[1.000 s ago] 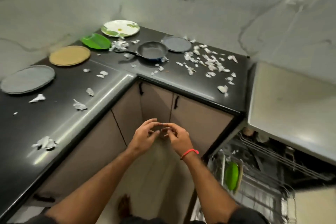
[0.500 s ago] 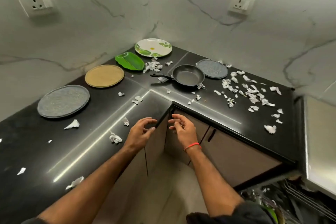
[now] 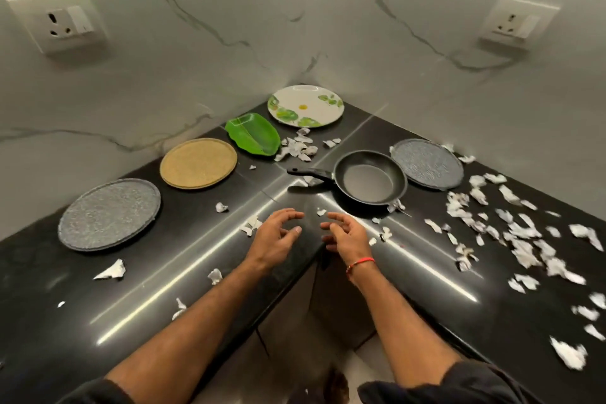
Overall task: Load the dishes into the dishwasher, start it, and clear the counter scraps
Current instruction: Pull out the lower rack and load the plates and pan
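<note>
White torn scraps (image 3: 521, 241) litter black counter (image 3: 157, 272); both hands apparently loose, empty.

Home kitchen. Black polished L-shaped table (image 3: 183, 259) set into corner of grey-veined marble walls (image 3: 229, 26). Wall socket (image 3: 57, 21) at left, second socket (image 3: 518, 21) at right. Cabinet doors (image 3: 341, 308) below table edge. Black frying pan (image 3: 369, 179), floral plate (image 3: 305, 105), green leaf-shaped dish (image 3: 254, 133), tan round plate (image 3: 198, 162), two speckled grey plates (image 3: 110, 213) (image 3: 426, 163) laid out; torn white scraps (image 3: 518, 239) scattered about.
</note>
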Available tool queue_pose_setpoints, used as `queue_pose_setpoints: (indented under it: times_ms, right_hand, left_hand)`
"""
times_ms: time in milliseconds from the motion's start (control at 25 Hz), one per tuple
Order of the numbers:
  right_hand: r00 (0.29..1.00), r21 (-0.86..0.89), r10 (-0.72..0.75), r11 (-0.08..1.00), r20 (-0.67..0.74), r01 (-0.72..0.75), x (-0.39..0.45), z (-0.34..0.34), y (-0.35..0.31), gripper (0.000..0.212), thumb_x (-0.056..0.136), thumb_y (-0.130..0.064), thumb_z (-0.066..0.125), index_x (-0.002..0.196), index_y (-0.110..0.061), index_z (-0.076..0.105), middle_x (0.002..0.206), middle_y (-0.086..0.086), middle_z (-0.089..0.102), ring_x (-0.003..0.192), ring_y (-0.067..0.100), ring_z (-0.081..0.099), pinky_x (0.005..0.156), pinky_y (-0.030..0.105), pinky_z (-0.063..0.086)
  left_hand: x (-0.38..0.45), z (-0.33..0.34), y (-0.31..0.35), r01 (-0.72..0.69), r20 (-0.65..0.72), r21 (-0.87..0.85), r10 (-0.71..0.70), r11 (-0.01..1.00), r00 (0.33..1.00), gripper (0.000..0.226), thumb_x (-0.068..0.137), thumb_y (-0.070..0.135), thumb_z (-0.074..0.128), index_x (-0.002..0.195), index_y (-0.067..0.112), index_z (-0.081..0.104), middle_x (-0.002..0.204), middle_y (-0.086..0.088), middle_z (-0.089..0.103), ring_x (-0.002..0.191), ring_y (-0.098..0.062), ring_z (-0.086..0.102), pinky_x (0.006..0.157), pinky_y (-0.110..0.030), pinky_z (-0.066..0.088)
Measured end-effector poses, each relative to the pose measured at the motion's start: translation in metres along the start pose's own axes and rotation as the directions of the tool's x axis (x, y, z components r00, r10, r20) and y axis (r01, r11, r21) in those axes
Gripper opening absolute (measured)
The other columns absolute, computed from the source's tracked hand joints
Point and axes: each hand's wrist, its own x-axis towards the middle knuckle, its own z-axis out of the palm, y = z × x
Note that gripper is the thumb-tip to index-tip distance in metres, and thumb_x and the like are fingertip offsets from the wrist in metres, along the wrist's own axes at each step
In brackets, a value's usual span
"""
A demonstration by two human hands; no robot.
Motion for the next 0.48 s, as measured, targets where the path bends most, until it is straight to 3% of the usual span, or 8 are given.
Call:
queue_pose_setpoints:
  times_ms: [120,240,320,480]
  right_hand:
    - [0.980,-0.059,-0.006,0.998,0.200,0.019,0.030,0.028,-0.016,0.022,0.097,-0.006,0.055,0.104,-0.023,0.068,0.095,0.006,0.075,0.078,0.021,0.070,0.073,0.035,0.057]
    - [0.924,-0.126,0.031,0.992,0.382,0.018,0.046,0.079,-0.018,0.022,0.096,-0.006,0.056,0.102,-0.024,0.067,0.093,0.002,0.076,0.075,0.018,0.069,0.069,0.034,0.056]
    - [0.877,-0.153,0.051,0.988,0.477,0.026,0.046,0.120,-0.017,0.022,0.095,-0.006,0.057,0.100,-0.025,0.067,0.093,0.003,0.076,0.072,0.016,0.068,0.064,0.029,0.054]
    - [0.769,-0.185,0.103,0.983,0.631,0.021,0.043,0.209,-0.017,0.022,0.098,-0.005,0.053,0.110,-0.020,0.064,0.103,0.010,0.073,0.077,0.018,0.069,0.063,0.024,0.054]
  left_hand:
    - [0.016,-0.015,-0.003,0.084,-0.146,-0.037,-0.088,0.996,0.985,0.031,0.094,0.012,0.068,0.123,0.023,0.068,0.128,0.012,0.058,0.069,0.006,0.061,0.065,-0.011,0.048]
    - [0.005,-0.047,-0.030,0.202,-0.328,-0.081,-0.218,0.976,0.919,0.029,0.093,0.008,0.067,0.118,0.020,0.069,0.119,0.013,0.063,0.074,0.003,0.061,0.068,-0.009,0.047]
    - [-0.011,-0.077,-0.060,0.286,-0.432,-0.098,-0.300,0.953,0.850,0.029,0.092,0.006,0.066,0.117,0.020,0.069,0.117,0.009,0.065,0.078,-0.002,0.062,0.071,-0.010,0.048]
    - [-0.041,-0.159,-0.113,0.435,-0.623,-0.208,-0.462,0.876,0.632,0.030,0.093,0.011,0.065,0.119,0.027,0.068,0.122,-0.001,0.064,0.079,-0.008,0.065,0.085,-0.032,0.056]
